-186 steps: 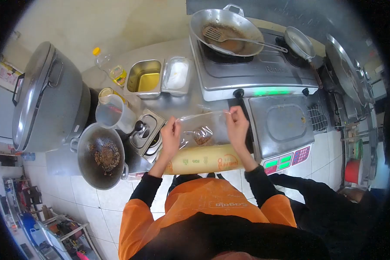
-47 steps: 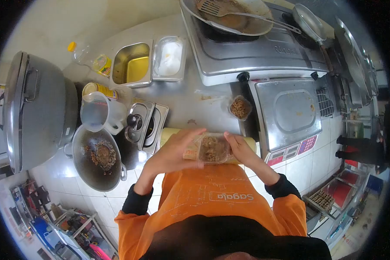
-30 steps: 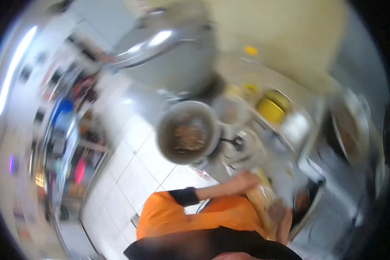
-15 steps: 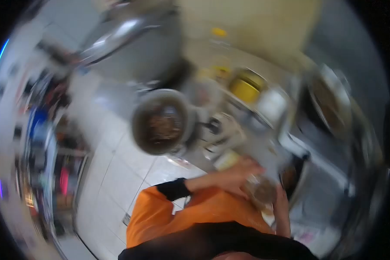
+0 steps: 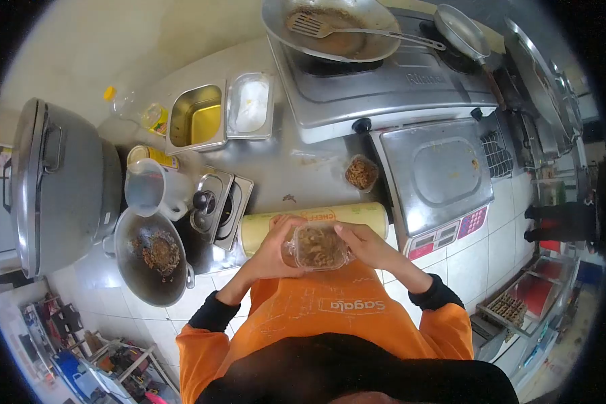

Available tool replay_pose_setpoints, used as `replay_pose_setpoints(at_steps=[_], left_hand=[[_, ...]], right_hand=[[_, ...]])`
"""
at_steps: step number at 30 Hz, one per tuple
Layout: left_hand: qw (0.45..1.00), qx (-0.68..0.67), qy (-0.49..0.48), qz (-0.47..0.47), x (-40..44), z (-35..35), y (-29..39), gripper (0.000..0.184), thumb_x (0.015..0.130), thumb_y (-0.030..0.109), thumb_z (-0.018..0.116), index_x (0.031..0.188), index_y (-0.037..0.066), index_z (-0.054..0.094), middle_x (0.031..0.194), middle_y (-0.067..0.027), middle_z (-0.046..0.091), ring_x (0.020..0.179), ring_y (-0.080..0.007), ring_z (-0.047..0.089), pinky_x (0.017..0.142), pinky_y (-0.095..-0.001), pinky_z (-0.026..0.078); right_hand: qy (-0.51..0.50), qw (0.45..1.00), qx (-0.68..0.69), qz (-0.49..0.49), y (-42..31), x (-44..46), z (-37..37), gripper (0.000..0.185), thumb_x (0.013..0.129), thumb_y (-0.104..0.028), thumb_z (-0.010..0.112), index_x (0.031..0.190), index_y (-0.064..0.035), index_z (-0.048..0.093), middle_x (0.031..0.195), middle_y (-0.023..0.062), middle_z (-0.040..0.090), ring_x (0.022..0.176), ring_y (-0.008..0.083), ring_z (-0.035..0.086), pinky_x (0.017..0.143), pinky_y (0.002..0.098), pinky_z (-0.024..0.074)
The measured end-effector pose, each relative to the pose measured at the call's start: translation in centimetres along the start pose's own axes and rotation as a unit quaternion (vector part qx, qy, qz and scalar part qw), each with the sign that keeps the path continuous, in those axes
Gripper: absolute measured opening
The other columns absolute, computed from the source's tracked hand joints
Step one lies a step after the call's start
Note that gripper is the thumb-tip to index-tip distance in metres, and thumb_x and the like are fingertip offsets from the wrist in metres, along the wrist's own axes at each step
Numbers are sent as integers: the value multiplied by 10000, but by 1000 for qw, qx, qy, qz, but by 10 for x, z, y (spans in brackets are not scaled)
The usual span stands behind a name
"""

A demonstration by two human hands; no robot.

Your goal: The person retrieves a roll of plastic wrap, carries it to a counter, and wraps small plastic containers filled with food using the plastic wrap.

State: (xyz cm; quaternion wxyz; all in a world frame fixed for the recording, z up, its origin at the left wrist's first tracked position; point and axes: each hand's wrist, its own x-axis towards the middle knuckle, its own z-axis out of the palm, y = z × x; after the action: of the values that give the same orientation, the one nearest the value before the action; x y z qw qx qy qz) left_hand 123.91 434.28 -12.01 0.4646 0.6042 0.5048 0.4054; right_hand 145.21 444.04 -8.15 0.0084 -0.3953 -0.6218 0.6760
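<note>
Stove (image 5: 411,97) took up the counter's (image 5: 289,161) rear R, w/ the big lidded pot (image 5: 74,188) far L; then scale (image 5: 448,172), R, and dark wok (image 5: 151,288), L, w/ brown food (image 5: 160,254) in its bottom. Film roll (image 5: 360,214) lay along the counter's near edge. L hand (image 5: 278,249) curled round one side of the clear food tub (image 5: 320,248), R hand (image 5: 367,246) gripped the other, so both were closed on it, just apron-side of the roll. 2nd tub (image 5: 361,174), also filled, stood just beside the scale. Progress, my read: held tub was filled & prob. wrapped, tho film edges were hard to see; 2nd tub's cover, couldn't tell; wok food was still loose. Vs. approx 6 secs earlier: hands then stretched film above the roll, now held the tub instead; view, blurred & swung L half a sec before, was steady again.
</note>
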Motion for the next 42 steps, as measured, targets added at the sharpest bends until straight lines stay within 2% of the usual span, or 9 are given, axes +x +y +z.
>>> replay_pose_setpoints(at_steps=[5,7,12,17,29,33,36,38,42], left_hand=[[999,-29,-3,-37,-2,5,-15,730,530,211,799,1164,58,471,1107,-92,502,1075,-258,428,985,-360,228],[999,-36,-6,-38,-2,4,-11,728,545,219,799,1173,58,469,1110,-90,502,1078,-254,427,988,-360,226],[993,-92,-20,-65,-5,3,-9,750,579,250,811,1208,57,449,1132,-95,506,1114,-259,426,1001,-380,221],[967,231,100,29,-17,-6,29,845,583,300,841,1266,77,395,1242,-122,465,1179,-322,405,994,-443,235],[933,225,244,142,-52,15,1,663,590,208,845,1141,66,504,1205,-134,494,1090,-279,473,869,-404,367],[949,208,109,210,-80,5,-23,516,675,157,783,1123,41,554,1159,-141,529,1007,-217,519,811,-346,405],[945,27,-172,-276,-53,2,22,440,791,160,669,1194,31,546,1159,-138,548,999,-193,543,827,-300,425],[853,-390,73,-339,-58,18,26,485,856,171,561,1315,57,454,1252,-119,508,1111,-221,509,947,-295,384],[743,-593,36,-308,-56,20,45,634,808,252,580,1371,65,357,1336,-105,447,1204,-249,455,1046,-336,310]], right_hand=[[-46,994,-6,-97,-10,-11,-5,685,834,-363,650,1337,-8,351,1268,195,457,1077,240,521,889,319,434],[-2,945,-234,-228,-13,-13,-4,916,713,-323,763,1402,-55,222,1324,188,417,1171,282,488,935,346,424],[3,968,-159,-194,-12,-4,4,904,659,-211,795,1376,-72,263,1319,186,428,1202,315,465,969,369,414],[68,956,-145,-244,-2,3,7,874,587,-117,809,1321,-59,339,1271,134,477,1141,279,515,958,337,414],[70,966,-86,-232,-24,-18,11,768,607,-113,827,1254,-73,414,1168,118,541,1074,209,555,915,313,445],[64,979,10,-191,-40,-26,9,764,608,-136,836,1247,-75,423,1131,96,555,1041,168,560,893,296,452],[55,976,-15,-208,-44,-29,14,787,598,-128,845,1250,-60,409,1147,78,539,1044,144,546,905,279,438],[41,973,-65,-215,-41,-30,20,812,585,-110,850,1254,-46,395,1174,65,520,1059,128,530,922,268,422],[49,981,-16,-190,-34,-38,32,782,613,-182,845,1251,-63,410,1163,118,549,1048,186,570,883,309,462]])
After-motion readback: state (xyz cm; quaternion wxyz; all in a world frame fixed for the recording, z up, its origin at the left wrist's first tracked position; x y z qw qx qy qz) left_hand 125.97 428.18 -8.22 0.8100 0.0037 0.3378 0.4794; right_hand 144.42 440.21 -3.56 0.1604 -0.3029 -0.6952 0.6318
